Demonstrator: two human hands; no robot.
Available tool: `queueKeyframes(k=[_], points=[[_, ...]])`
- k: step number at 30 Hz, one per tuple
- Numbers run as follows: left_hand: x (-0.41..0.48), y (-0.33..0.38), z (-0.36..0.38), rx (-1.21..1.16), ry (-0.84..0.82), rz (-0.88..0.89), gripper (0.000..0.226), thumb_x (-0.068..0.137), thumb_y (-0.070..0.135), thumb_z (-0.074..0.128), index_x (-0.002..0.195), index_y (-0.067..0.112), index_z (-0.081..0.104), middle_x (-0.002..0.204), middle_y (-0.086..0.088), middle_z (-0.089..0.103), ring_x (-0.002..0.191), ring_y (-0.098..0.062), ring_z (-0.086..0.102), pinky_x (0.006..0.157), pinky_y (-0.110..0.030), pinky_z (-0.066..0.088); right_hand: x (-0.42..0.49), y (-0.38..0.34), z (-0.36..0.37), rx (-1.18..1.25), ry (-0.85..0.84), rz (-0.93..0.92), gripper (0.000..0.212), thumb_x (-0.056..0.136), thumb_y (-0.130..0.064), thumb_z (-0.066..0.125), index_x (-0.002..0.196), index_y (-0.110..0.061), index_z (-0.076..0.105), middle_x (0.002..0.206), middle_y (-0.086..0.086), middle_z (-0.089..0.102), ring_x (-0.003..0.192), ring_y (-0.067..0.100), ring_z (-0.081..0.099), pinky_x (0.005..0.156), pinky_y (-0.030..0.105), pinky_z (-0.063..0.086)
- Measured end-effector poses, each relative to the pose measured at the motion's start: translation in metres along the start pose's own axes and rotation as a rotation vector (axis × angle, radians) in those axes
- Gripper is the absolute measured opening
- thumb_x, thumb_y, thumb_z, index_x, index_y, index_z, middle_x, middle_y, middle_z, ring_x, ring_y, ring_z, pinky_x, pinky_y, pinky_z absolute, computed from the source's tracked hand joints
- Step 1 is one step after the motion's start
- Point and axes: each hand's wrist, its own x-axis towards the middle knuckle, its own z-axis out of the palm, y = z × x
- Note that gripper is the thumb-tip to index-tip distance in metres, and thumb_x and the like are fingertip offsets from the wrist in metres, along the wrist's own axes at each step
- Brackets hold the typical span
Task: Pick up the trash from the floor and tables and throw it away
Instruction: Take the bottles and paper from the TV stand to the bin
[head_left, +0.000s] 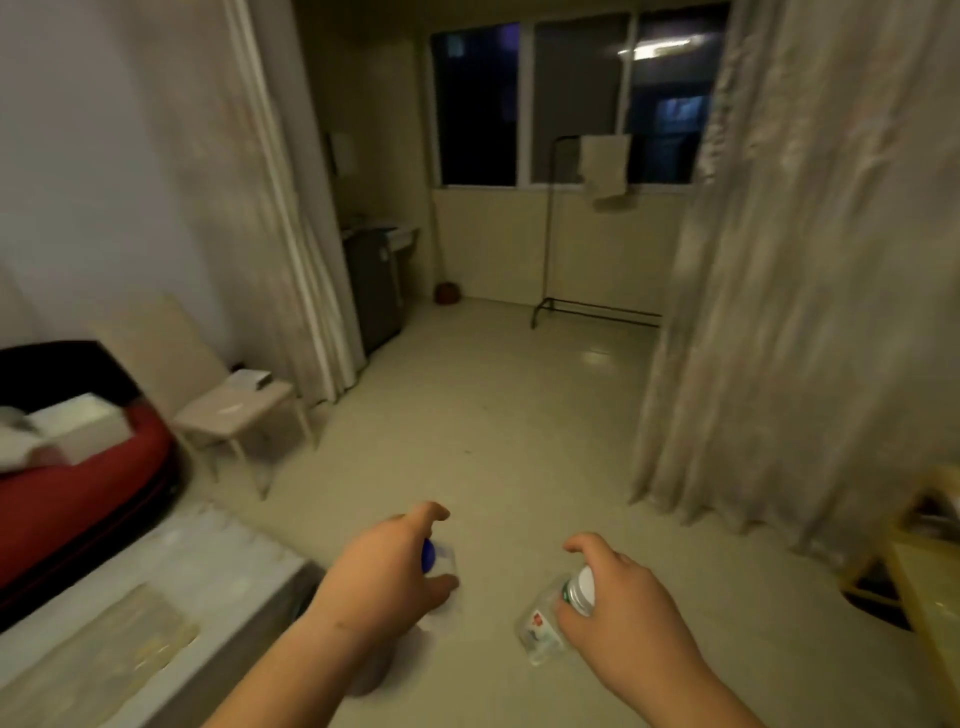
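Note:
My left hand (382, 569) is closed around a clear plastic bottle with a blue cap (441, 564), held over the floor at the bottom centre. My right hand (621, 597) grips the neck of a second clear bottle with a white cap and a green and red label (543, 621), which hangs downward to the left of the hand. Both bottles are partly hidden by my fingers. No bin is visible.
A small beige side table (236, 410) stands at the left, beside a red and black suitcase (78, 488). Curtains (789, 291) hang at the right and left. A clothes rack (582, 306) stands under the dark window. A wooden table edge (930, 587) is at far right.

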Motion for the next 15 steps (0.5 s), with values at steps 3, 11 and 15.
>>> queueKeyframes(k=[3, 11, 15], points=[[0.003, -0.051, -0.013, -0.016, 0.027, -0.119, 0.066, 0.079, 0.046, 0.074, 0.135, 0.044, 0.04, 0.122, 0.014, 0.062, 0.107, -0.011, 0.06, 0.091, -0.027, 0.051, 0.038, -0.036, 0.035, -0.002, -0.089, -0.075, 0.049, 0.074, -0.041, 0.065, 0.12, -0.042, 0.048, 0.101, -0.011, 0.061, 0.091, 0.009, 0.059, 0.077, 0.022, 0.046], [0.029, -0.147, -0.026, -0.052, 0.118, -0.394, 0.059, 0.079, 0.046, 0.072, 0.132, 0.043, 0.045, 0.124, 0.015, 0.061, 0.107, -0.011, 0.058, 0.09, -0.027, 0.052, 0.156, -0.099, 0.113, -0.009, -0.266, -0.284, 0.044, 0.078, -0.043, 0.066, 0.119, -0.041, 0.049, 0.108, -0.01, 0.062, 0.092, 0.011, 0.06, 0.079, 0.025, 0.048], [0.053, -0.172, -0.03, -0.061, 0.169, -0.513, 0.06, 0.082, 0.046, 0.074, 0.134, 0.041, 0.045, 0.125, 0.013, 0.061, 0.108, -0.011, 0.058, 0.092, -0.028, 0.053, 0.216, -0.12, 0.143, -0.001, -0.391, -0.386, 0.045, 0.081, -0.042, 0.068, 0.12, -0.042, 0.046, 0.108, -0.011, 0.059, 0.092, 0.011, 0.057, 0.077, 0.022, 0.047]])
